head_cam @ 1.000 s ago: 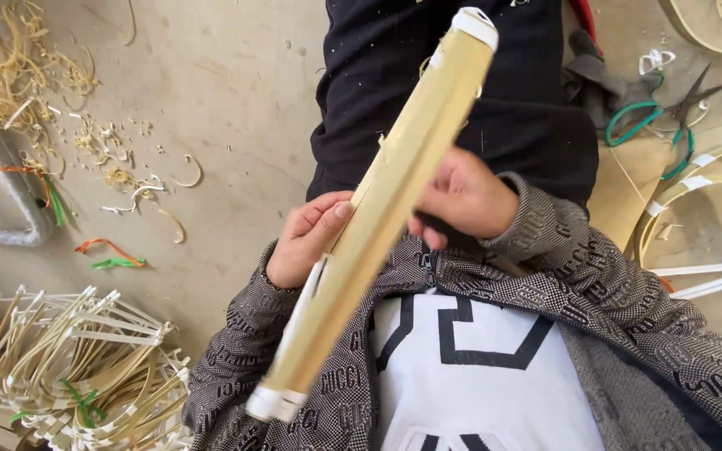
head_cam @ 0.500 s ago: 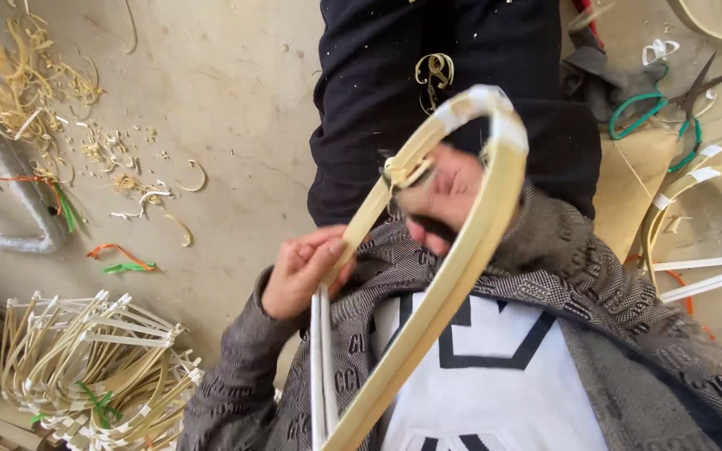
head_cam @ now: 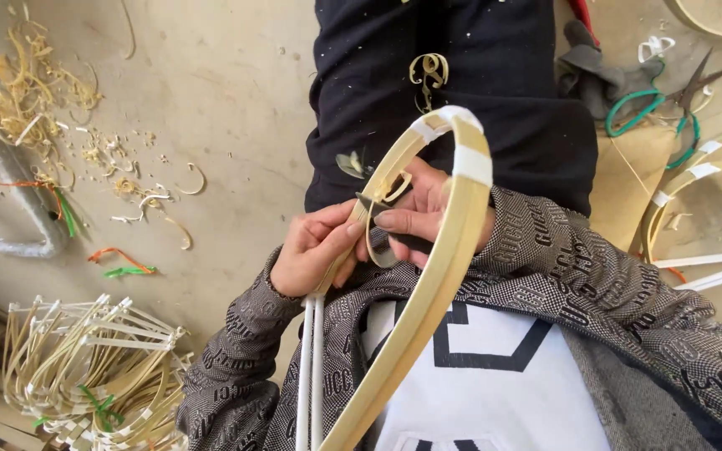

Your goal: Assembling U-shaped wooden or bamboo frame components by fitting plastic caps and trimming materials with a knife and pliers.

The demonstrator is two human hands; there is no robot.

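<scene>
Left hand (head_cam: 315,250) pinched on the near side of a bent bamboo hoop (head_cam: 440,276), right hand (head_cam: 428,213) closed around a dark blade (head_cam: 394,230) laid against a curling shaving (head_cam: 382,242). Hoop's long axis running from chest up and away over the lap, both hands touching inside its loop. Beyond, shavings (head_cam: 35,92) scattered on the floor (head_cam: 227,100), bundled hoops (head_cam: 85,376) lower left.
</scene>
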